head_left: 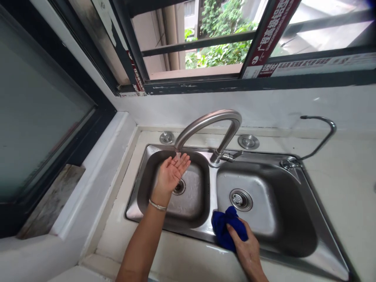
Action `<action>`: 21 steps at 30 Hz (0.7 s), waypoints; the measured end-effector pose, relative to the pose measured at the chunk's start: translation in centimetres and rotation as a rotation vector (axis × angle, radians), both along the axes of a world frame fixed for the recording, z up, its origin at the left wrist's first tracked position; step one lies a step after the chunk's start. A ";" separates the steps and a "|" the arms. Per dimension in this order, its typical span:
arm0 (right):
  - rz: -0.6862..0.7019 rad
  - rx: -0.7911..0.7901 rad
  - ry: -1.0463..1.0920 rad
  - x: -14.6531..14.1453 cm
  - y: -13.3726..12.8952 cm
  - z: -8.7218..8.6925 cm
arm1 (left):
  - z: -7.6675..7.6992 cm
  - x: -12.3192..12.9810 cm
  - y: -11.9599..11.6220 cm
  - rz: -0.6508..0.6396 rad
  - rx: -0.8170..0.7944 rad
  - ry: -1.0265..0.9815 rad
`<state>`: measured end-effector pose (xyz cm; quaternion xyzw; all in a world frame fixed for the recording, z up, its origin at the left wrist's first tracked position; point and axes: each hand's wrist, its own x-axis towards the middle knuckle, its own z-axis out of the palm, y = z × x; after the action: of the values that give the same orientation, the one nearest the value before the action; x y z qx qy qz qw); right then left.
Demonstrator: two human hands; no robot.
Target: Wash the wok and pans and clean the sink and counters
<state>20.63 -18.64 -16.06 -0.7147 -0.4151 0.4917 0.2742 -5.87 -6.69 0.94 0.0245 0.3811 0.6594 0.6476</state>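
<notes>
Blue cloth point(225, 227) at the front rim of a double steel sink point(133, 211), by the divider point(213, 184) between the basins point(194, 203), with a curved faucet point(202, 122) arching over the left one. Left hand point(173, 174) spread palm-up beneath the spout point(178, 147), right hand point(246, 244) wrapped round the bunched cloth, thumb point(232, 232) pressed into the folds: likely light, limp and soft, heavier and slicker if soaked, hardly breakable, and best taken by the gathered middle with loose ends tucked in. Metal bracelet point(158, 205) circling the left wrist, thin stream of water point(178, 156) falling onto the left fingers point(184, 159).
</notes>
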 end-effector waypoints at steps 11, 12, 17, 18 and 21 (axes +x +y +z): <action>-0.015 0.007 0.007 -0.2 0.1 0.2 | -2.0 -3.2 -1.1 0.382 -0.087 -0.196; -0.013 0.010 0.003 -0.2 0.1 0.1 | -2.2 -3.3 -1.3 0.363 -0.096 -0.189; -0.010 0.003 -0.029 -0.2 0.1 0.3 | -2.5 -1.7 -1.5 0.110 -0.086 -0.158; -0.009 -0.004 -0.027 -0.2 0.2 0.4 | -2.3 -1.4 -1.4 0.071 -0.066 -0.159; -0.014 -0.028 -0.007 -0.3 0.2 0.6 | -1.7 -0.9 -1.1 0.035 -0.002 -0.153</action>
<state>20.34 -18.44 -15.46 -0.7232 -0.4040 0.4929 0.2662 -6.80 -7.80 -0.72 -0.0334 0.3317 0.6702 0.6631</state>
